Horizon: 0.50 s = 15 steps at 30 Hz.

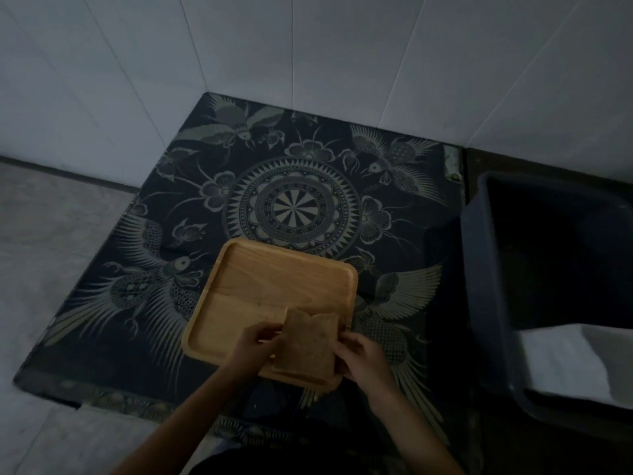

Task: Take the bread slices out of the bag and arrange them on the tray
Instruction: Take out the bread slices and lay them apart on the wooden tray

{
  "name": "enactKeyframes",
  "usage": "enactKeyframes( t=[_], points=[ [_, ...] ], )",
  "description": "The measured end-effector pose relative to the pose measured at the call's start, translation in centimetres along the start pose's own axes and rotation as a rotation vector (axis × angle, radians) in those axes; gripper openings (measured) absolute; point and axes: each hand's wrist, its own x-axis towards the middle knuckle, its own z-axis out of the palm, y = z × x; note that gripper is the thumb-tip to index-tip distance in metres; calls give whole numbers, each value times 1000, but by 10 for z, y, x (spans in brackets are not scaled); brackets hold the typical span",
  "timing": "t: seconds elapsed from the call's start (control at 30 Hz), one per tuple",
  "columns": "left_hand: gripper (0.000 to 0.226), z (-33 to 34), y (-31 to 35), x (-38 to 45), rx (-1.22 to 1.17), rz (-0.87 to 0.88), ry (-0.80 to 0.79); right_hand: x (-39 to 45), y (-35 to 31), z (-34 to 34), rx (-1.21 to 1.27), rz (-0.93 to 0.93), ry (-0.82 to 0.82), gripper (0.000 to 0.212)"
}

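A square wooden tray (274, 289) sits on a dark patterned cloth (291, 200) spread in the corner of white tiled walls (308, 46). Over the tray's near right corner, bread slices (306, 344) are held between both hands. The left hand (255, 344) pinches the stack's left edge, its fingers curled around it; the right hand (359, 351) grips the right edge, fingertips pressed against the side. The stack seems to hold at least two slices. A dark plastic bin (496, 286) stands to the right.
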Motion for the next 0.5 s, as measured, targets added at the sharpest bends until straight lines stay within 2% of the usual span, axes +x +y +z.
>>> enactKeyframes(
  t=[0.2, 0.5],
  points=[
    [13, -3, -4, -7, -14, 6, 15, 0, -3, 0, 65, 56, -64, 22],
    [23, -27, -1, -5, -95, 0, -16, -5, -14, 24, -37, -79, -22, 18]
  ],
)
